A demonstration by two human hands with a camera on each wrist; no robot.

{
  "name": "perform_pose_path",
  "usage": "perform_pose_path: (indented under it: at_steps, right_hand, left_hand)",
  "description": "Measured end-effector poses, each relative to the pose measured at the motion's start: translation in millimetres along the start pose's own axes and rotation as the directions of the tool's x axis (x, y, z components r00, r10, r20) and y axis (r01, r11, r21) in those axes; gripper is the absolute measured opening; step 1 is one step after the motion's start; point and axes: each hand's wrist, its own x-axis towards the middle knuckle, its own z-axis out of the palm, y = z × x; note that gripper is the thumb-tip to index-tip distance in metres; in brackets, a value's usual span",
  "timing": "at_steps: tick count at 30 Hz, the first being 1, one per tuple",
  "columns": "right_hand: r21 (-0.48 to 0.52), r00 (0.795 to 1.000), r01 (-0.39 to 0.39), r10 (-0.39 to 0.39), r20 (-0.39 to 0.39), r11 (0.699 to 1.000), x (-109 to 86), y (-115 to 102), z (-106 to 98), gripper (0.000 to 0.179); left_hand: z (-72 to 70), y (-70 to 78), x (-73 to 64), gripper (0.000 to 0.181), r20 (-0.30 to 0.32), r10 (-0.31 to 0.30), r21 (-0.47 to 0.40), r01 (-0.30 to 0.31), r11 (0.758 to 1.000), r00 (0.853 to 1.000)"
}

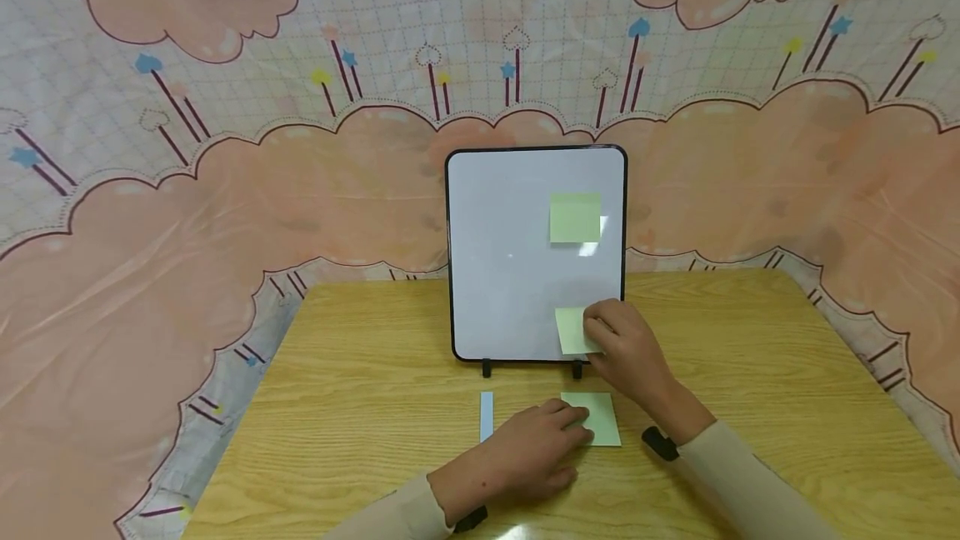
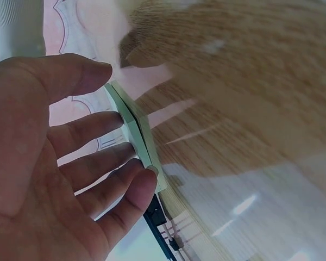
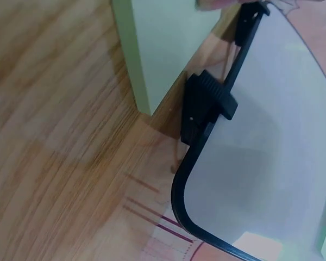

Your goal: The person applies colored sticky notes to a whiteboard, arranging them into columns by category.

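My right hand pinches a pale green sticky note at the lower right of the whiteboard. The note's right part is hidden behind the fingers. Another green sticky note is stuck higher on the board's right side. On the table in front, a thick pad of green sticky notes lies under the fingertips of my left hand. In the left wrist view those fingers are spread and loosely bent, with their tips on the pad.
Black stand feet hold the whiteboard upright on the wooden table. A narrow light blue strip lies left of the pad, partly covered by my left arm. Behind the table hangs a patterned cloth.
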Motion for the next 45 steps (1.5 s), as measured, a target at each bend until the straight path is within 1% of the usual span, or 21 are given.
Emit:
perform_pose_path:
  at_steps: [5, 10, 14, 20, 31, 37, 42, 45]
  right_hand:
    - [-0.018, 1.0, 0.017, -0.017, -0.02, 1.0, 3.8, 1, 5, 0.024]
    - [-0.033, 0.997, 0.041, -0.043, -0.058, 0.999, 6.6, 3, 9, 0.024]
    - [-0.046, 0.997, 0.04, -0.043, -0.063, 0.998, 7.8, 4, 10, 0.026]
    - [-0.05, 0.996, 0.042, -0.046, -0.08, 0.998, 9.2, 9, 15, 0.026]
    - [-0.057, 0.988, 0.063, -0.07, -0.135, 0.996, 11.5, 17, 24, 0.025]
    - [-0.067, 0.983, 0.076, -0.086, -0.164, 0.995, 13.7, 19, 28, 0.026]
    - [-0.088, 0.982, 0.078, -0.092, -0.165, 0.993, 14.9, 21, 32, 0.027]
    - [-0.096, 0.985, 0.064, -0.078, -0.154, 0.993, 14.9, 22, 33, 0.028]
  left_hand:
    - [-0.1, -0.5, -0.4, 0.045, -0.001, 0.001, 0.007, -0.001, 1.0, 1.0]
    - [-1.1, -0.2, -0.5, 0.044, 0.001, 0.001, 0.007, -0.001, 1.0, 1.0]
    - [-1.4, -0.2, 0.2, 0.045, 0.004, 0.003, 0.015, -0.003, 1.0, 1.0]
    - [-0.1, -0.5, 0.3, 0.045, 0.016, -0.006, -0.007, 0.006, 1.0, 1.0]
    - [3.1, -1.7, 2.3, 0.046, 0.008, -0.005, -0.013, 0.005, 1.0, 1.0]
    - [2.2, -1.4, 1.5, 0.044, 0.0, 0.0, -0.002, 0.0, 1.0, 1.0]
    - [2.6, -0.9, 1.2, 0.043, -0.011, 0.012, 0.006, -0.012, 1.0, 1.0]
    - [3.3, -0.5, 1.7, 0.044, -0.011, 0.014, 0.007, -0.013, 1.0, 1.0]
